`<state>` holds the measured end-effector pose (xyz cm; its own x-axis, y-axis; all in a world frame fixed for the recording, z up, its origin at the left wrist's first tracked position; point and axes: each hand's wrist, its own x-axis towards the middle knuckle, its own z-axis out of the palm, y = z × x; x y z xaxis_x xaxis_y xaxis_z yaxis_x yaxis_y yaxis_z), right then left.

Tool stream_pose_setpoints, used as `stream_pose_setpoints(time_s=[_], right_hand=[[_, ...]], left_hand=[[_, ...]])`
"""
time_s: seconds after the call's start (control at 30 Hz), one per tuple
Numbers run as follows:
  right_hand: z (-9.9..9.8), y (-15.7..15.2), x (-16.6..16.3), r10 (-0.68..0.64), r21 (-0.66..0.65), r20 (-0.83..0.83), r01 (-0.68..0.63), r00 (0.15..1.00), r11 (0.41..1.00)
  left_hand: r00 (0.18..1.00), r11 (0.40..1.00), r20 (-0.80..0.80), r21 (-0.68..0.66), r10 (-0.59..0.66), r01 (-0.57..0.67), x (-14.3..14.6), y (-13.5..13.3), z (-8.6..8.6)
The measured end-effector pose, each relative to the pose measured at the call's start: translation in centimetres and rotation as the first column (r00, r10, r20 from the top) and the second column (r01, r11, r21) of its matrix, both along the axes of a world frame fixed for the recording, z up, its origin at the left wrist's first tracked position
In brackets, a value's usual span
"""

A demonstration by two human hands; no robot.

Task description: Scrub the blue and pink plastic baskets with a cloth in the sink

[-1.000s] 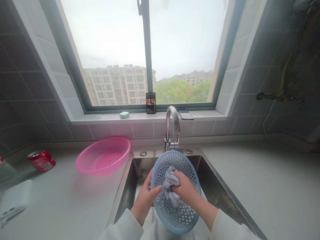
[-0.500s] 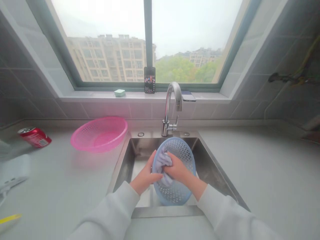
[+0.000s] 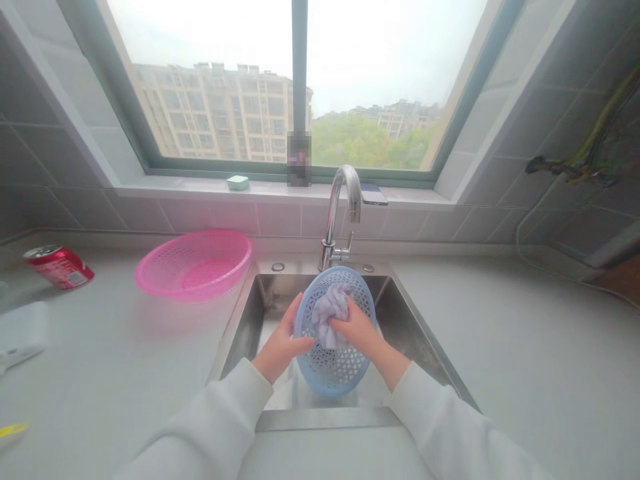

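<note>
Over a steel sink [image 3: 320, 419], a person's left hand [image 3: 279, 341] curls its fingers round the rim of a tilted blue plastic basket [image 3: 335, 368], bracing it while the right hand [image 3: 354, 327] closes on a crumpled lilac-grey cloth [image 3: 327, 315] pressed inside it.

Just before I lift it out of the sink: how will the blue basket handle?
The blue plastic basket will probably feel light for its size, since its thin wall is full of holes. It may flex slightly if squeezed. Its round rim could let it roll if stood on edge.
</note>
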<state>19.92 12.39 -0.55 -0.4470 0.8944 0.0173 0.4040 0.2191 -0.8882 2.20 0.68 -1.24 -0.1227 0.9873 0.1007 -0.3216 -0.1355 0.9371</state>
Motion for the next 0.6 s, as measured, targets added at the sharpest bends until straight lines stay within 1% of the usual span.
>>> stream_pose_setpoints(time_s=[0.07, 0.17, 0.23, 0.3, 0.37, 0.4, 0.47, 0.5, 0.57, 0.6], right_hand=[[-0.1, -0.2, -0.3, 0.037, 0.003, 0.030, -0.037, 0.999, 0.999], [0.2, -1.2, -1.1, 0.046, -0.019, -0.013, -0.046, 0.999, 0.999], [0.5, -2.2, -1.7, 0.115, -0.048, -0.076, -0.119, 0.990, 0.992], [0.7, -3.2, -2.1, 0.228, -0.035, -0.096, -0.232, 0.969, 0.972], [0.8, -3.5, -1.8, 0.302, 0.011, -0.020, -0.301, 0.953, 0.953], [0.8, -3.4, -1.5, 0.303, 0.034, 0.036, -0.305, 0.952, 0.952], [0.7, -2.4, -0.7, 0.239, 0.068, 0.127, -0.249, 0.963, 0.966], [0.6, -1.6, -0.2, 0.171, 0.083, 0.147, -0.184, 0.974, 0.979], [0.4, -0.1, 0.6, -0.011, 0.110, 0.123, -0.003, 0.992, 0.994], [0.4, 0.5, 0.8, -0.099, 0.121, 0.081, 0.089, 0.992, 0.989]], left_hand=[[1.000, 1.000, 0.017, -0.020, -0.012, 0.013, 0.2, 0.0, -0.2], [0.999, 0.999, -0.008, -0.024, -0.040, 0.040, 0.5, -0.1, -0.5], [0.999, 0.999, -0.011, -0.023, -0.045, 0.044, 0.7, -0.1, -0.6], [0.999, 0.999, 0.006, -0.033, -0.035, 0.035, 0.8, 0.0, -0.6], [1.000, 0.999, 0.015, -0.046, -0.022, 0.023, 0.7, 0.1, -0.5], [1.000, 0.999, 0.014, -0.046, -0.018, 0.018, 0.6, 0.1, -0.4], [1.000, 1.000, 0.006, -0.029, -0.009, 0.009, 0.3, 0.2, -0.1], [1.000, 1.000, 0.003, -0.016, -0.007, 0.007, 0.1, 0.2, 0.0], [1.000, 1.000, -0.012, 0.003, -0.020, 0.020, -0.1, 0.1, 0.3], [0.999, 0.999, -0.028, 0.006, -0.033, 0.033, -0.2, 0.0, 0.3]])
